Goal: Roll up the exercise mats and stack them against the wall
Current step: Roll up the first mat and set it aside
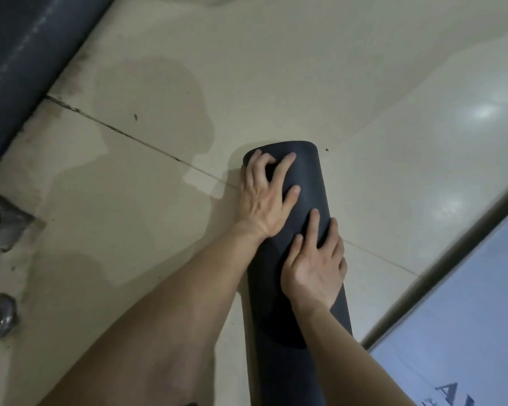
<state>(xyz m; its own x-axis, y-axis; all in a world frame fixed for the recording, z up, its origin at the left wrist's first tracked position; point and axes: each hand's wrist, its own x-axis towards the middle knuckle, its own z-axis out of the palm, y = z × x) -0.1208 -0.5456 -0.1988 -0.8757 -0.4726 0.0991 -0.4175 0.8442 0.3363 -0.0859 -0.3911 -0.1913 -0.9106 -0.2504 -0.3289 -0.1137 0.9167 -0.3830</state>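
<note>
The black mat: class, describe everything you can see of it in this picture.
The mat is dark, matte and looks like foam or rubber. It is rolled into a thick tube lying on the pale tiled floor, running from the bottom edge up to a rounded far end. The left hand and right hand press flat on it with fingers spread.

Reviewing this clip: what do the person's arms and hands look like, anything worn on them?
Both forearms are bare as far as the frame shows, with no sleeves in view. The left hand and the right hand wear no gloves, and no rings, watch or wristband can be seen. Nails are short and unpainted. No markings show on either arm.
</note>
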